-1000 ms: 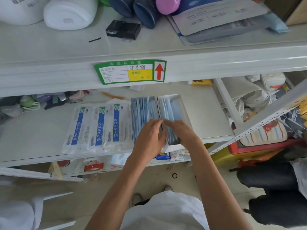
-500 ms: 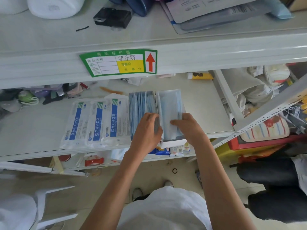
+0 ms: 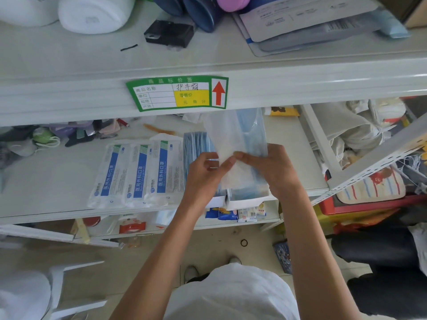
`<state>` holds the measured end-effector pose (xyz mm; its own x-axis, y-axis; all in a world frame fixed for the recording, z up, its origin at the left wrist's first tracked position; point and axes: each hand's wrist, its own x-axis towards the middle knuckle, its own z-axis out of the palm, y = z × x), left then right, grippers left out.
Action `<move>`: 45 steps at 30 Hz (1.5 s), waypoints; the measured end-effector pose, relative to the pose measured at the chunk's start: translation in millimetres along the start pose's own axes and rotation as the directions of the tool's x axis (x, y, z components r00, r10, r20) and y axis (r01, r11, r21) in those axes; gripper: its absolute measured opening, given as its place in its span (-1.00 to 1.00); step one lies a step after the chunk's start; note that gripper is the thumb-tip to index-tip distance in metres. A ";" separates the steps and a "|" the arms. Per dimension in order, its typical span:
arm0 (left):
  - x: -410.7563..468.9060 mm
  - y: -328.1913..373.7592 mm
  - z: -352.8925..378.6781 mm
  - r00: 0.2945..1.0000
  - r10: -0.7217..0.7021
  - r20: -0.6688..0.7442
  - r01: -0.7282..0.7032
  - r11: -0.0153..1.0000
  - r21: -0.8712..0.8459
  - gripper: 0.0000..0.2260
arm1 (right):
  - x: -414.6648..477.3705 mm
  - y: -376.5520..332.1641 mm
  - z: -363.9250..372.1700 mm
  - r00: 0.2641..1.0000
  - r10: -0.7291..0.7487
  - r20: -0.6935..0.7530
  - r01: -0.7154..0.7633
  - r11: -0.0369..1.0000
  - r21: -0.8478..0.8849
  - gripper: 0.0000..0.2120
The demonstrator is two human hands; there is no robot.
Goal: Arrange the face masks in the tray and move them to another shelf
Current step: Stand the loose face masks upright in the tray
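A clear plastic pack of blue face masks point(image 3: 247, 135) stands tilted up out of the white tray point(image 3: 249, 200) on the middle shelf. My right hand point(image 3: 270, 167) grips the pack's right side. My left hand point(image 3: 205, 172) pinches its lower left edge. A second row of blue masks point(image 3: 196, 144) stands on edge in the tray's left half, partly hidden by my left hand. Three flat white-and-blue mask packets point(image 3: 138, 174) lie on the shelf just left of the tray.
The upper shelf edge point(image 3: 300, 84) with a green price label point(image 3: 178, 93) overhangs the tray. On that upper shelf sit a black box point(image 3: 169, 35), white containers point(image 3: 94, 12) and documents. Small clutter lies at the middle shelf's back left. A slanted shelf bracket point(image 3: 369, 167) stands to the right.
Both hands have lifted the clear pack of masks up out of the tray's right half, its top now reaching the upper shelf edge.
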<state>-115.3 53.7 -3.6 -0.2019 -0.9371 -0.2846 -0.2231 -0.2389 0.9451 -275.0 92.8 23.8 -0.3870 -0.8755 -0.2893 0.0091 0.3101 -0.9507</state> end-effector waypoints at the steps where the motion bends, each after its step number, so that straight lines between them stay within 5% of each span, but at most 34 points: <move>1: 0.5 -0.4 -2.8 1.000 -0.009 -0.015 0.008 0.999 -0.047 -0.67 | -0.8 0.9 0.6 1.000 0.015 -0.015 -0.015 1.000 -0.003 -0.76; 7: 1.7 -6.7 -22.3 0.985 -0.023 -0.172 -0.009 0.983 -0.182 -0.76 | 1.8 7.8 -19.3 0.953 -0.053 -0.297 0.014 0.991 -0.131 -0.83; 10: 0.3 -5.5 -20.9 0.972 0.082 -0.221 -0.088 0.996 -0.018 -0.76 | -0.5 3.7 -28.0 0.925 -0.135 -0.355 0.045 0.967 -0.250 -0.86; 14: -4.7 11.6 1.9 0.968 0.219 -0.120 -0.187 0.954 0.233 -0.68 | -4.2 0.1 -33.9 0.908 -0.154 -0.390 0.036 0.955 -0.293 -0.82; 19: 3.4 14.0 39.1 0.980 0.199 -0.007 -0.150 0.760 0.633 -0.43 | -12.0 -5.2 -37.7 0.908 -0.134 -0.396 0.005 0.951 -0.308 -0.89; 23: -1.0 1.3 36.2 0.966 0.240 0.092 -0.231 0.655 0.720 -0.66 | -20.3 -13.3 -39.0 0.934 -0.128 -0.333 -0.021 0.911 -0.411 -0.97; 28: -2.0 -28.2 -6.9 0.930 0.317 0.187 -0.306 0.381 0.872 -0.77 | -28.1 -26.4 -17.6 0.984 -0.113 -0.135 0.019 0.830 -0.558 -0.82; 33: -7.5 -37.7 -25.5 0.930 0.318 0.187 -0.306 0.382 0.872 -0.64 | -28.8 -35.2 26.4 0.998 0.008 0.055 0.035 0.685 -0.728 -0.71; 38: -5.0 -45.6 -37.3 0.916 0.332 0.225 -0.361 0.437 0.824 -0.68 | -18.0 -36.0 72.2 0.994 0.073 0.084 0.030 0.552 -0.833 -0.93; 45: -7.4 -47.4 -46.0 0.899 0.394 0.191 -0.388 0.516 0.764 -0.76 | 4.8 -20.4 117.4 0.991 0.110 0.075 0.013 0.476 -0.879 -0.90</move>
<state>-59.3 60.2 -39.0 -0.4515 -0.8881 0.0858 -0.7651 0.4348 0.4750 -168.7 38.7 28.6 -0.3138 -0.8614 -0.3993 -0.8117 0.4616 -0.3579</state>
